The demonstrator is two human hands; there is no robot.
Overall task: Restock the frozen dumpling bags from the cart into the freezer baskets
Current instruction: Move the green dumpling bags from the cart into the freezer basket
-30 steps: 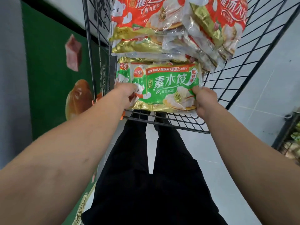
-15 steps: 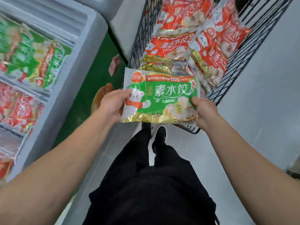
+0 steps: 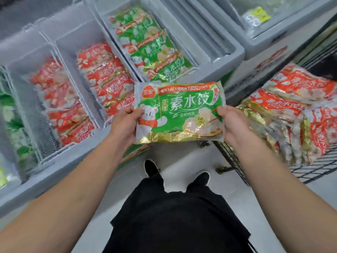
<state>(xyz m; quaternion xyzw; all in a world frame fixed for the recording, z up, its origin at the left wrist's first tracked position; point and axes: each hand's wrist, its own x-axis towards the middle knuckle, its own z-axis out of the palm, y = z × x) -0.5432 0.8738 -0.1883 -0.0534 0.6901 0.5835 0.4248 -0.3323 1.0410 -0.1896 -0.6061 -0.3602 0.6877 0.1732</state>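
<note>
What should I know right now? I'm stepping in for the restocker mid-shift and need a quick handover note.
Left hand and right hand each grip an end of one green bag, held in the air between cart and freezer.
Green basket sits just beyond the bag and already holds matching bags; red baskets lie to its left.
Left: set this bag in the green basket, then shelve the red bags piled in the cart.

At frame centre, the left hand [image 3: 125,123] and right hand [image 3: 230,123] grip a green dumpling bag [image 3: 179,114] by its ends, freezer baskets [image 3: 60,52] at upper left.
</note>
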